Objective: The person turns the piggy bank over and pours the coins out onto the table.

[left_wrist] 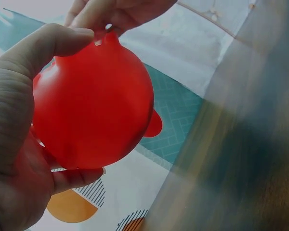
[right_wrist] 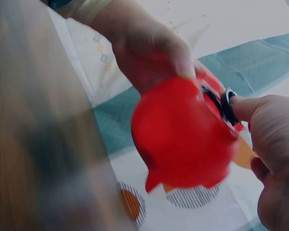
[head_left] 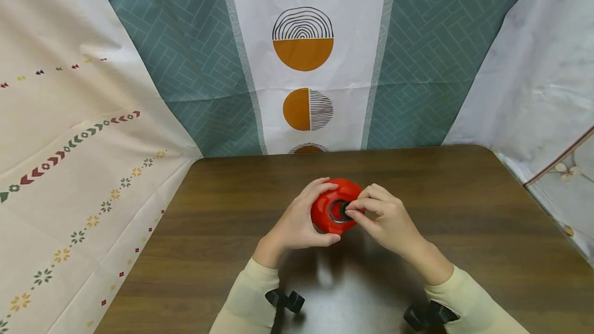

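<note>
A glossy red piggy bank [head_left: 323, 209] with a round body and small stubby bumps is held up above the table. My left hand [head_left: 297, 226] grips it from the left, thumb on the near side and fingers round the far side. Its round, dark-rimmed opening faces me in the head view. At that opening my right hand [head_left: 390, 223] pinches a black round stopper [right_wrist: 227, 107] between thumb and fingers. In the right wrist view the stopper stands tilted at the hole, partly apart from it. The inside of the bank cannot be made out.
Below the hands lies a brown wood-grain table [head_left: 223, 210], with a bright glare near its front. A patterned cloth [head_left: 303, 81] hangs behind its far edge. Pale printed cloths hang at the left [head_left: 93, 169] and right [head_left: 547, 66].
</note>
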Demonstrator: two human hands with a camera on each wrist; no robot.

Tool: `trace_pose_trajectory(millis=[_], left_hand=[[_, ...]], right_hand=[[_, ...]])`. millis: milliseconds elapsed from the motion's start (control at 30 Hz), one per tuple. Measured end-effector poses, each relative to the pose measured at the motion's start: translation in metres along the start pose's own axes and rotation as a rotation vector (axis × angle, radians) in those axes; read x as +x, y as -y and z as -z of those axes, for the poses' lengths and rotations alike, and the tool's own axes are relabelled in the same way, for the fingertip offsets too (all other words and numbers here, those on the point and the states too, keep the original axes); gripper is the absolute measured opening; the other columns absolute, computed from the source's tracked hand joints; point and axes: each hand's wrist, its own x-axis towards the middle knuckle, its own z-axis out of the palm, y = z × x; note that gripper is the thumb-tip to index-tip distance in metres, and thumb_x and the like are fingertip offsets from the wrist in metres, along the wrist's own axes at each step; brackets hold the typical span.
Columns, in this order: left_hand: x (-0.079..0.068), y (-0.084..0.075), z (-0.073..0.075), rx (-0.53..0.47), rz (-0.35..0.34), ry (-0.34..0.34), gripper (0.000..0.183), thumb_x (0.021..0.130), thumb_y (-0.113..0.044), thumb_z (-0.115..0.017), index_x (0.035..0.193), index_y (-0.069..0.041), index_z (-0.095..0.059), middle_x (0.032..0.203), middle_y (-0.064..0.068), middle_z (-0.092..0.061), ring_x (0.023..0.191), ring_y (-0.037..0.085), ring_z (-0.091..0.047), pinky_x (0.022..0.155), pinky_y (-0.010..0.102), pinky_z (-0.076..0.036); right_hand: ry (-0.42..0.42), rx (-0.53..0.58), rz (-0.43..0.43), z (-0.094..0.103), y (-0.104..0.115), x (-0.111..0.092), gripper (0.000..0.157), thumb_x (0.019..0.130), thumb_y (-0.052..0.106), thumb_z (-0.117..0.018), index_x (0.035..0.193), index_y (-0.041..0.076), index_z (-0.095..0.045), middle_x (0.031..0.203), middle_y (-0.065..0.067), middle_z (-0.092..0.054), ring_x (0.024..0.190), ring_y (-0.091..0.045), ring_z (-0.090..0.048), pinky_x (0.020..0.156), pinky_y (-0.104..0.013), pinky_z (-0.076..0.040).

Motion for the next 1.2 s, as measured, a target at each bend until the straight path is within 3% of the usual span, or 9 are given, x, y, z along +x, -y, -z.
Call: trace_pose_trajectory(millis=[67, 167, 300, 467, 633, 833, 1100, 1200], left_hand=[[0.0, 0.0, 0.0, -0.005, 0.003, -0.002, 0.083, 0.066, -0.028, -0.083, 0.138, -0.03, -0.042, 0.148, -0.007, -0.033, 0.125, 0.008, -0.044, 0.09, 0.028, -0.051], [0.0, 0.0, 0.0, -0.009, 0.011, -0.001, 0.084, 0.065, -0.027, -0.083, 0.138, -0.031, -0.041, 0.148, -0.008, -0.033, 0.125, 0.008, -0.043, 0.09, 0.029, -0.051], [0.0, 0.0, 0.0, -0.011, 0.025, 0.007, 0.085, 0.065, -0.027, -0.083, 0.139, -0.033, -0.04, 0.149, -0.009, -0.033, 0.127, 0.007, -0.041, 0.09, 0.03, -0.05], [0.0, -0.001, 0.0, -0.012, 0.028, 0.005, 0.086, 0.065, -0.027, -0.084, 0.138, -0.035, -0.04, 0.149, -0.01, -0.032, 0.128, 0.007, -0.039, 0.091, 0.03, -0.05], [-0.001, -0.002, 0.0, -0.007, 0.016, -0.005, 0.085, 0.065, -0.028, -0.084, 0.138, -0.035, -0.041, 0.148, -0.01, -0.033, 0.129, 0.006, -0.038, 0.09, 0.03, -0.051], [-0.002, -0.003, 0.001, -0.008, 0.005, -0.012, 0.085, 0.064, -0.027, -0.084, 0.138, -0.034, -0.041, 0.149, -0.008, -0.033, 0.129, 0.007, -0.038, 0.09, 0.03, -0.051], [-0.001, -0.005, 0.002, -0.014, 0.004, -0.011, 0.086, 0.065, -0.026, -0.085, 0.138, -0.035, -0.04, 0.149, -0.011, -0.031, 0.129, 0.006, -0.039, 0.09, 0.029, -0.051], [-0.001, -0.005, 0.002, -0.017, 0.002, -0.004, 0.087, 0.065, -0.026, -0.085, 0.138, -0.035, -0.04, 0.149, -0.011, -0.031, 0.129, 0.006, -0.038, 0.09, 0.029, -0.051]], right_hand=[[-0.001, 0.031, -0.01, 0.007, 0.002, 0.001, 0.027, 0.062, -0.007, -0.085, 0.082, 0.009, -0.075, 0.076, 0.005, -0.057, 0.069, -0.009, -0.05, 0.057, -0.014, -0.043], [-0.006, 0.068, -0.019, 0.019, 0.009, 0.004, 0.035, 0.053, -0.017, -0.083, 0.078, 0.005, -0.074, 0.071, 0.003, -0.056, 0.062, -0.009, -0.047, 0.053, -0.012, -0.038], [-0.009, 0.083, -0.038, 0.032, 0.021, 0.011, 0.034, 0.051, -0.021, -0.08, 0.075, 0.002, -0.071, 0.068, 0.001, -0.055, 0.058, -0.008, -0.046, 0.05, -0.012, -0.036], [-0.01, 0.062, -0.038, 0.043, 0.019, 0.006, 0.034, 0.052, -0.021, -0.079, 0.075, 0.003, -0.071, 0.068, 0.002, -0.056, 0.057, -0.005, -0.045, 0.052, -0.007, -0.033], [0.002, -0.008, -0.033, 0.058, 0.003, -0.008, 0.035, 0.05, -0.02, -0.079, 0.075, 0.005, -0.072, 0.069, 0.004, -0.056, 0.056, -0.002, -0.042, 0.055, -0.002, -0.028], [0.052, -0.142, -0.042, 0.078, -0.041, -0.04, 0.035, 0.053, -0.012, -0.083, 0.078, 0.012, -0.074, 0.072, 0.009, -0.058, 0.059, 0.003, -0.042, 0.054, -0.003, -0.03], [0.115, -0.231, -0.252, 0.103, -0.073, -0.074, 0.031, 0.064, -0.006, -0.084, 0.08, 0.019, -0.073, 0.073, 0.017, -0.054, 0.059, 0.006, -0.039, 0.05, -0.011, -0.032], [0.123, -0.246, -0.29, 0.11, -0.082, -0.084, 0.031, 0.064, -0.006, -0.084, 0.079, 0.02, -0.073, 0.072, 0.017, -0.054, 0.058, 0.006, -0.04, 0.049, -0.011, -0.033]])
